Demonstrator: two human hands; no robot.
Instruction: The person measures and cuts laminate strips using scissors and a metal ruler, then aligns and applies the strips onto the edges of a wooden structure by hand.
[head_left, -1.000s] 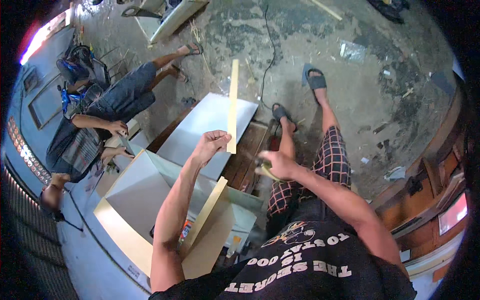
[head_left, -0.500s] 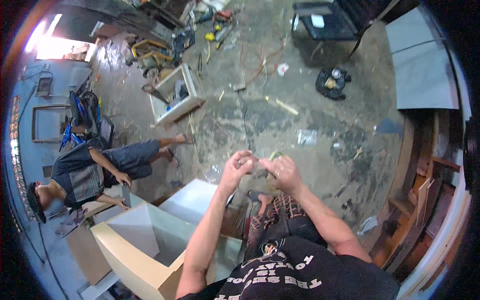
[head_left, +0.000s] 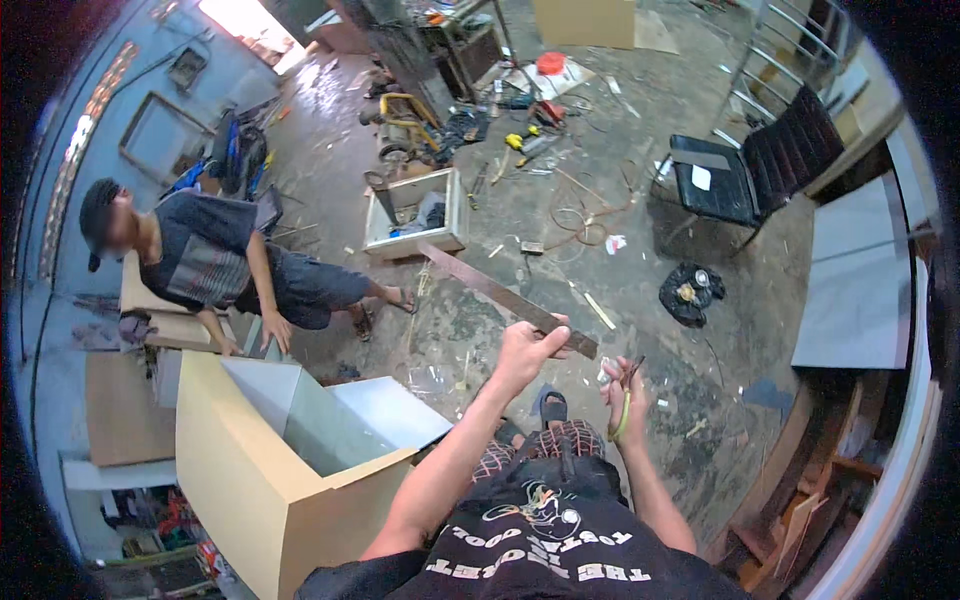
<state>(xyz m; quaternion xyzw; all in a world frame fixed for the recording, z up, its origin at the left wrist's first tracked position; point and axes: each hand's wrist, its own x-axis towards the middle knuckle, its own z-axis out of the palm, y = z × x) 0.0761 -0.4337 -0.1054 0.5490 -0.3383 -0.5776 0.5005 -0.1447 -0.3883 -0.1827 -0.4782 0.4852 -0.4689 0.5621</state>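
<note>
My left hand [head_left: 533, 355] is closed on a long, flat brown strip [head_left: 490, 290] near its darker end. The strip slants away to the far left, over the floor. Beside that darker end is my right hand [head_left: 625, 395], curled around a pair of scissors [head_left: 622, 418] with a yellow-green handle. The scissors' short dark blades stick up past my fingers, apart from the strip. Something small and whitish shows at my right fingertips, too small to make out.
An open box-like cabinet [head_left: 300, 492] stands at my left, a co-worker [head_left: 215, 250] behind it with both hands near its far edge. Farther off are a white drawer [head_left: 452, 205] with tools, a black chair [head_left: 710, 185], a black plastic bag [head_left: 685, 310] and a drill [head_left: 540, 142].
My hands were together and have moved apart; the right one is lower, with the scissors in plain view. The strip now shows broadside in my left hand. The view has swung and tilted.
</note>
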